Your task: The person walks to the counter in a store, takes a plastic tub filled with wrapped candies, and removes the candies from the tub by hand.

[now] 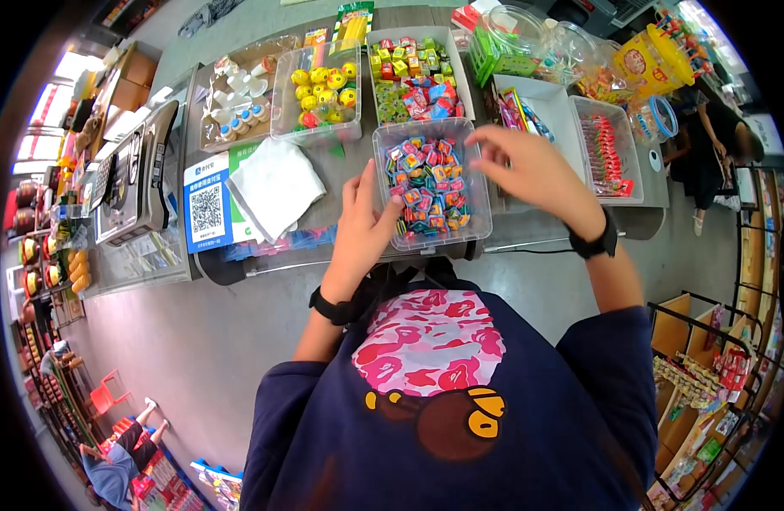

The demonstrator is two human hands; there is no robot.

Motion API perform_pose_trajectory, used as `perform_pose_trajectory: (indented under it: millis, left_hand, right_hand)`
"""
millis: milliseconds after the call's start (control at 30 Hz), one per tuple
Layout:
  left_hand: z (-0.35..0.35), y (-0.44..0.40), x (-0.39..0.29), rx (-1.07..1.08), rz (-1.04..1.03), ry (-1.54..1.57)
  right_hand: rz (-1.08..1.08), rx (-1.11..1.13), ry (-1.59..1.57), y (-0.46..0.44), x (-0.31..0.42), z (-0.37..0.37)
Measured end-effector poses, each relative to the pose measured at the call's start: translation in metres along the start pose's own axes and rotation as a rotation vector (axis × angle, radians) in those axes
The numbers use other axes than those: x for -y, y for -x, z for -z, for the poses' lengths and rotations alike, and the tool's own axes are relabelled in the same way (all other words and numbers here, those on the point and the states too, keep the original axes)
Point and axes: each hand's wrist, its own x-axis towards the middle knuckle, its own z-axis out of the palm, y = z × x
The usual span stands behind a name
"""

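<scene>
A clear plastic box [486,223] of small colourful wrapped candies [428,183] stands at the counter's front edge. My left hand [358,228] is at its left side, with the thumb over the rim and the fingers outside along the wall. Over the right rim hovers my right hand [537,173], its fingers loosely bent and apart, with nothing visible in them. A crumpled white cloth [277,187] lies left of my left hand, partly over a blue and green QR-code sign [206,213].
Behind are a tub of yellow smiley-face items [325,92] and a box of wrapped sweets [417,72]. A bin of red-wrapped sticks [608,153] and a yellow tub [652,61] stand right. A black register-like machine [136,175] sits left. Other people are at far right and lower left.
</scene>
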Motion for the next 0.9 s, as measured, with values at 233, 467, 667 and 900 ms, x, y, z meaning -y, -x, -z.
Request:
perform_pose_trajectory:
  millis: [233,467,667,900]
  left_hand:
    - [0.006,0.022,-0.009,0.120,0.012,0.033]
    - [0.008,0.024,-0.009,0.282,0.215,0.445]
    - [0.061,0.034,-0.045,-0.386,-0.256,-0.089]
    - [0.132,0.100,-0.174,-0.868,-1.457,0.439]
  right_hand:
    - [0.233,0.052,0.038,-0.004,-0.014,-0.055]
    - [0.353,0.272,0.207,-0.035,-0.016,-0.086]
    - [0.298,0.007,0.375,-0.018,-0.010,-0.072]
    - [0.166,-0.264,0.221,0.007,0.000,-0.066]
